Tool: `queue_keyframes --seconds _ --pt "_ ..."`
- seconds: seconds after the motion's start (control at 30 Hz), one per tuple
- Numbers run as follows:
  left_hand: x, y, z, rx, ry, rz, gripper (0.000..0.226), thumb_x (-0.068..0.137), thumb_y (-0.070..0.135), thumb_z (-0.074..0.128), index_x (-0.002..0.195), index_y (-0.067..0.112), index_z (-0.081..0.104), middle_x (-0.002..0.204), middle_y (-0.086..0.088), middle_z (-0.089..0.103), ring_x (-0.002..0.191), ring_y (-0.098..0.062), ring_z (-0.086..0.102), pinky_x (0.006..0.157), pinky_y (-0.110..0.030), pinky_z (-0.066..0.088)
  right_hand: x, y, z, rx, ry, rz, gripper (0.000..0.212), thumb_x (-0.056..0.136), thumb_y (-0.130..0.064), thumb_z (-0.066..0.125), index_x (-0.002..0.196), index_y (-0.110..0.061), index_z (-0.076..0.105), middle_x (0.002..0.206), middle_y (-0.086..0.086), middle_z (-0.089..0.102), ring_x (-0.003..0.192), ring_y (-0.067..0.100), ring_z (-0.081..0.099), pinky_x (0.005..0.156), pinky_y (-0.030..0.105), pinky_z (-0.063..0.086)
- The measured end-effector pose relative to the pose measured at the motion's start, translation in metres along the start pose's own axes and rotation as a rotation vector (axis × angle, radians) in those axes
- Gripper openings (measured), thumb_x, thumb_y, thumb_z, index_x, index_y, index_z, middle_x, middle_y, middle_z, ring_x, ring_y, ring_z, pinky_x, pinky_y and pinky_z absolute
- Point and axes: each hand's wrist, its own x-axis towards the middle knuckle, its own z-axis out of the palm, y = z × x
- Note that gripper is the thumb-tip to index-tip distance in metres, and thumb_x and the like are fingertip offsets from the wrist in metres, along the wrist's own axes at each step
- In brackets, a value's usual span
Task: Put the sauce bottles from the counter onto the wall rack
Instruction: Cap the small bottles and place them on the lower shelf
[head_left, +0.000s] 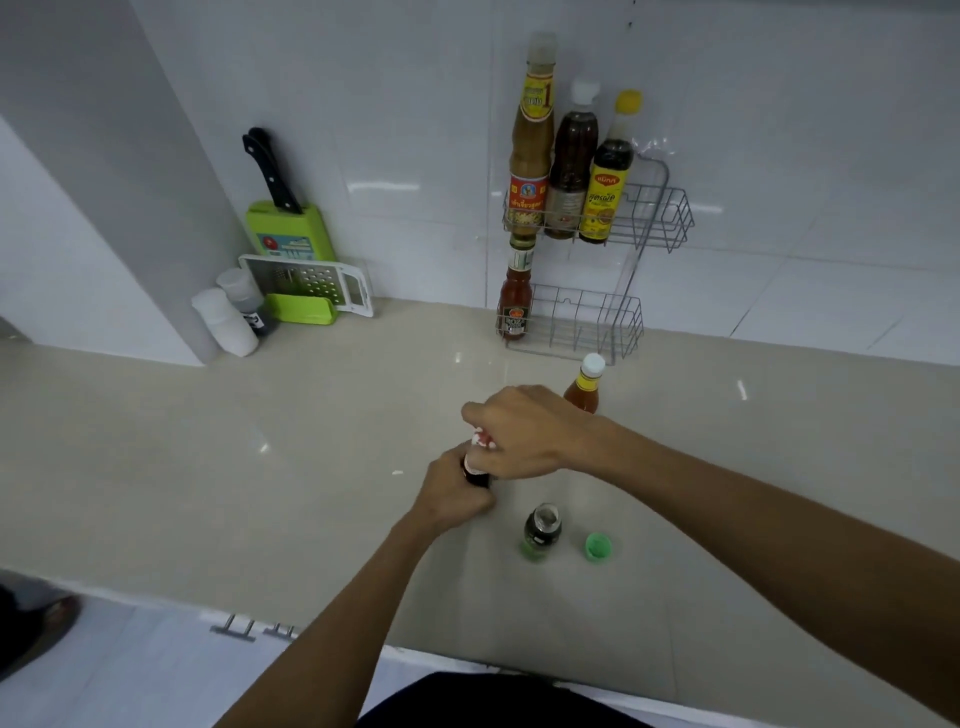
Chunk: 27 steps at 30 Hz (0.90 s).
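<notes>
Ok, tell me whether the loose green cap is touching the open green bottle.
Apart. The head view shows bare counter between the green cap and the open green bottle.

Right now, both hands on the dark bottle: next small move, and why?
Probably finish twisting the red-and-white cap tight. The right hand sits over the cap, and the left hand grips the dark bottle on the counter, so it looks mid-closing. Once capped, it can go up to the wall rack. The green bottle stands open, its green cap beside it.
</notes>
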Motion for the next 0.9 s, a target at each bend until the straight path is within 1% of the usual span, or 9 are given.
queue_keyframes --seconds 0.13,0.3,0.4,0.5,0.6,0.67,0.73,0.83,0.9 --pt "0.007 0.035 -0.019 0.008 -0.105 0.136 0.016 0.05 0.015 0.068 0.064 0.021 0.065 0.065 0.003 0.07 0.058 -0.012 0.063 0.054 -0.032 0.053 -0.001 0.021 -0.029 -0.138 0.211 -0.025 0.047 0.089 -0.051 0.031 0.064 -0.015 0.048 0.055 -0.001 0.046 0.048 0.019 0.042 0.049 0.028 0.036" --pt "0.014 0.076 -0.015 0.114 0.327 0.258 0.017 0.065 0.037 0.066 0.073 0.03 0.053 0.065 0.006 0.065 0.061 -0.016 0.062 0.052 -0.027 0.049 0.002 0.032 -0.053 -0.192 0.515 0.228 0.05 0.084 -0.042 0.028 0.048 -0.014 0.048 0.041 -0.001 0.04 0.04 0.02 0.038 0.046 0.024 0.022" --pt "0.019 0.089 -0.016 0.26 0.42 0.257 0.019 0.065 0.035 0.064 0.082 0.034 0.053 0.06 0.013 0.055 0.052 -0.005 0.049 0.046 -0.02 0.035 0.006 0.038 -0.056 -0.049 0.484 0.49 0.046 0.085 -0.044 0.03 0.05 -0.017 0.043 0.046 -0.002 0.041 0.044 0.015 0.038 0.046 0.025 0.021" --pt "0.02 0.102 -0.026 0.002 -0.013 0.208 0.015 0.061 0.018 0.069 0.068 0.02 0.056 0.055 0.003 0.063 0.05 -0.018 0.06 0.053 -0.029 0.05 0.004 0.052 -0.072 0.103 0.288 0.541 0.053 0.092 -0.052 0.029 0.056 -0.017 0.047 0.055 0.002 0.05 0.054 0.02 0.049 0.049 0.027 0.028" --pt "0.018 0.12 -0.046 -0.204 -0.538 0.255 0.015 0.062 -0.002 0.069 0.072 0.001 0.058 0.063 -0.014 0.062 0.057 -0.029 0.061 0.061 -0.034 0.05 -0.007 0.055 -0.088 -0.069 0.502 0.158 0.06 0.095 -0.056 0.033 0.054 -0.016 0.05 0.049 -0.003 0.047 0.047 0.016 0.043 0.047 0.028 0.025" --pt "0.018 0.133 -0.053 -0.205 -0.695 0.275 0.017 0.065 -0.007 0.069 0.076 -0.003 0.056 0.069 -0.021 0.06 0.06 -0.032 0.062 0.064 -0.036 0.052 -0.014 0.059 -0.1 -0.13 0.625 -0.008 0.053 0.095 -0.046 0.037 0.054 -0.015 0.05 0.048 -0.004 0.046 0.045 0.016 0.038 0.045 0.029 0.024" --pt "0.019 0.147 -0.049 -0.092 -0.505 0.315 0.018 0.065 0.0 0.071 0.075 -0.002 0.057 0.069 -0.018 0.063 0.061 -0.029 0.064 0.064 -0.039 0.054 -0.016 0.064 -0.111 -0.147 0.657 0.019 0.044 0.091 -0.037 0.037 0.053 -0.017 0.046 0.048 -0.004 0.043 0.044 0.017 0.035 0.046 0.028 0.02" --pt "0.022 0.159 -0.033 0.168 0.098 0.303 0.025 0.067 0.02 0.075 0.089 0.02 0.062 0.074 -0.001 0.066 0.069 -0.022 0.065 0.061 -0.031 0.053 -0.016 0.064 -0.114 -0.187 0.59 0.295 0.041 0.083 -0.041 0.025 0.051 -0.021 0.042 0.05 -0.004 0.043 0.044 0.015 0.033 0.048 0.026 0.016" --pt "0.025 0.16 -0.026 0.283 0.236 0.249 0.039 0.069 0.026 0.075 0.105 0.024 0.062 0.082 0.0 0.066 0.075 -0.023 0.064 0.064 -0.031 0.054 -0.011 0.07 -0.108 -0.12 0.502 0.498 0.041 0.085 -0.043 0.026 0.053 -0.022 0.038 0.052 -0.002 0.043 0.047 0.011 0.035 0.048 0.026 0.017"
